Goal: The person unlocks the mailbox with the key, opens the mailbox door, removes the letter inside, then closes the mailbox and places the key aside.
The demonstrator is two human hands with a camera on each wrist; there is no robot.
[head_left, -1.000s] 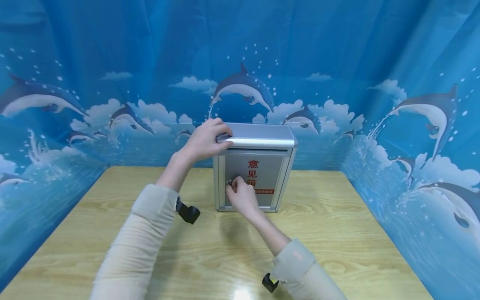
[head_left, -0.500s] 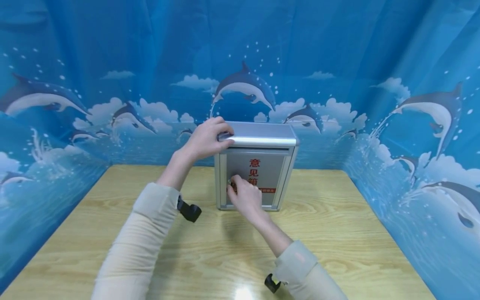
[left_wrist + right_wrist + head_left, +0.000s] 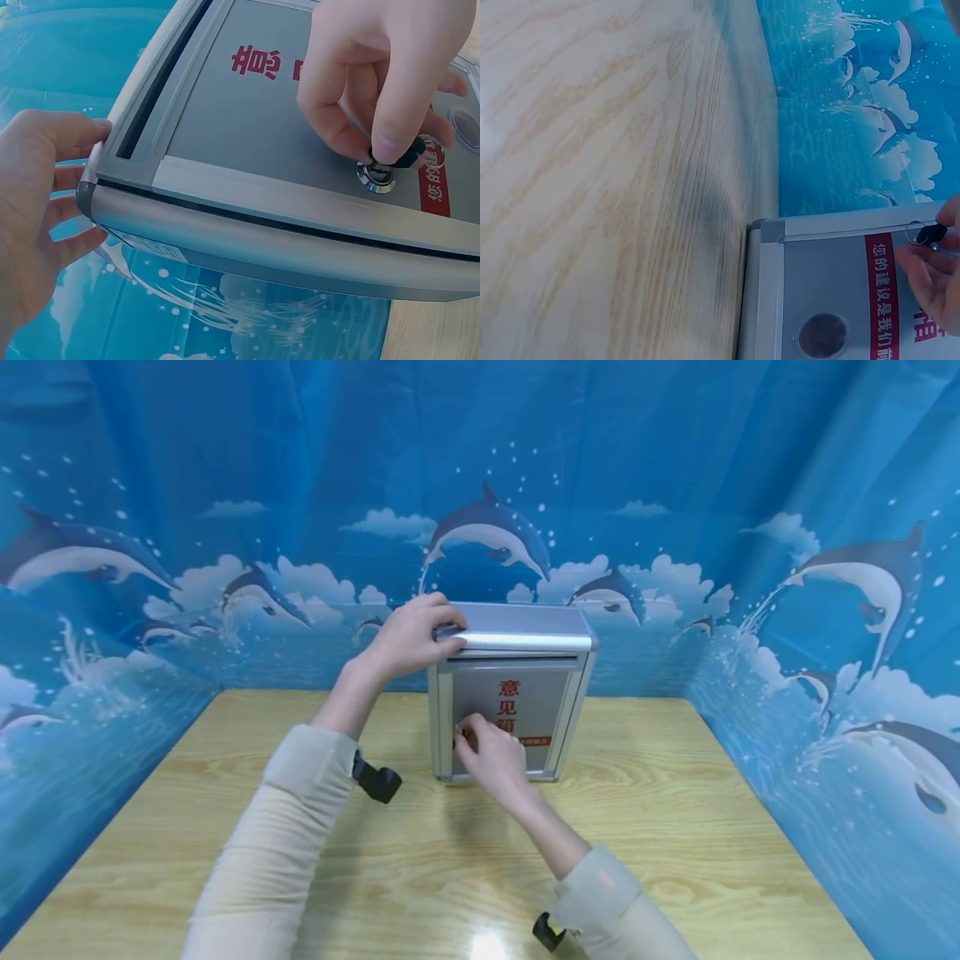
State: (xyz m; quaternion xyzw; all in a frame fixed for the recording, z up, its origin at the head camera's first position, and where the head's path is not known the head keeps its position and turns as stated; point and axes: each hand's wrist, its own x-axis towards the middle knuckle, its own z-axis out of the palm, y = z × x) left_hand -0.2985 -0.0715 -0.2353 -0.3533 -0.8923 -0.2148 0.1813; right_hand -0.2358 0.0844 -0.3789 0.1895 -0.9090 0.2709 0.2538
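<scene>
A silver metal suggestion box (image 3: 540, 693) with red Chinese lettering stands upright on the table. My left hand (image 3: 416, 639) grips its upper left corner, thumb at the front edge and fingers over the top. Low on the left of the front panel, my right hand (image 3: 491, 756) pinches a black-headed key (image 3: 409, 154) at the round chrome lock (image 3: 376, 178). In the right wrist view, a thin metal ring (image 3: 916, 232) hangs by the key (image 3: 930, 234). Fingers hide how deep the key sits. The door looks closed.
The box stands near the back of a wood-grain table (image 3: 645, 827). A blue dolphin-print curtain (image 3: 330, 468) encloses the back and sides. A thin slot (image 3: 161, 82) runs under the box's top edge, and a round window (image 3: 823, 335) sits low on its front.
My right forearm has shifted slightly to the right, with the fingers staying on the key. My left hand and the box have kept their places.
</scene>
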